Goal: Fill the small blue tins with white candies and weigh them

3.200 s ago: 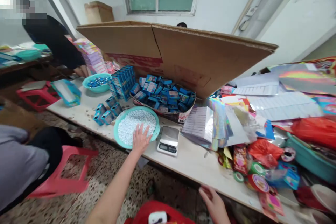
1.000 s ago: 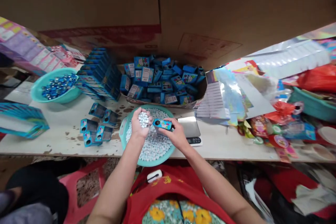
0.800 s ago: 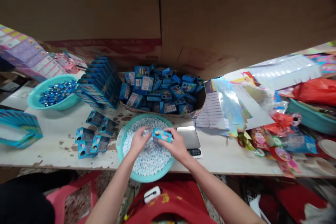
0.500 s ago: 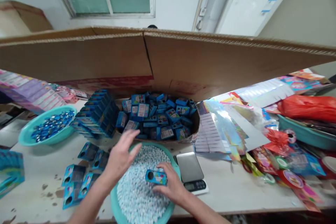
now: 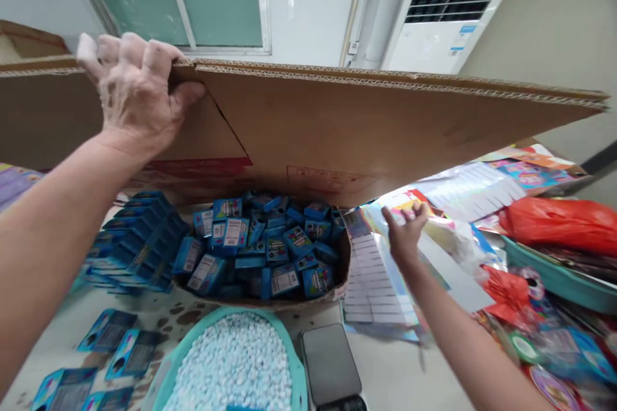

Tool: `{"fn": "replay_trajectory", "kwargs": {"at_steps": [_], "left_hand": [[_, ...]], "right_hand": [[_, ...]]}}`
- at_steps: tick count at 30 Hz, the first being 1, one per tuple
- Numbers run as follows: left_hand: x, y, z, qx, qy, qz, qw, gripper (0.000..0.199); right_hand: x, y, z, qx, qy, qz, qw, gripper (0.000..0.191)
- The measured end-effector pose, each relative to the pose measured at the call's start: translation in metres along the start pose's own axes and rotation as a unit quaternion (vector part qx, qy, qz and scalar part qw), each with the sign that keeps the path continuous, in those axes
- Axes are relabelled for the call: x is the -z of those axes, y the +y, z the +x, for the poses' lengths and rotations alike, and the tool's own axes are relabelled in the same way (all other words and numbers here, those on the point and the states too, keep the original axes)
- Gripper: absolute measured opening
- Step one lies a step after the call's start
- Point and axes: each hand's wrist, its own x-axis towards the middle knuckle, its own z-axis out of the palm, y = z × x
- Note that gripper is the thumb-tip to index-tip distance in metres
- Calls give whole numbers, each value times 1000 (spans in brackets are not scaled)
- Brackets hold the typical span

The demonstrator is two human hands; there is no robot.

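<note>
My left hand [image 5: 137,90] is closed over the top edge of a large upright cardboard sheet [image 5: 347,128], fingers behind it and thumb in front. My right hand [image 5: 407,231] is raised over shiny printed sheets [image 5: 376,276], fingers apart and holding nothing. Between my arms, a carton full of small blue boxes [image 5: 284,244] stands against the cardboard. Nearer to me is a turquoise basin [image 5: 299,366] of pale blue and white candy-like pellets [image 5: 236,359]. A bit of a blue box [image 5: 241,408] shows at its bottom edge, mostly cut off.
A digital scale [image 5: 332,363] sits right of the basin. Stacked blue boxes [image 5: 139,241] stand left of the carton, with several loose ones [image 5: 108,331] in front. At right are a red plastic bag [image 5: 559,228], a turquoise tub [image 5: 554,279] and mixed packaging [image 5: 554,334].
My left hand has risen from over the basin to the cardboard's top edge. My right hand has let go of the small blue box and moved right and up. The view has shifted.
</note>
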Motion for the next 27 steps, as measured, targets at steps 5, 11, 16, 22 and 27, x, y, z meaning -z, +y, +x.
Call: {"fn": "replay_trajectory", "kwargs": {"at_steps": [5,11,16,22,27], "left_hand": [[-11,-16,47,-3,-106,28,994,92],[-46,-24,88,8,-150,26,988,81],[-90,-33,126,-7,-163,11,987,73],[-101,-31,149,67,-192,14,979,74],[-104,-29,157,108,-186,34,976,79]], "right_hand": [[-35,8,119,31,-118,20,992,54],[-75,27,164,-16,-95,22,995,29],[-97,34,201,-26,-119,29,992,37],[-117,32,219,-8,-151,53,987,57],[-135,29,232,27,-148,57,987,61]]}}
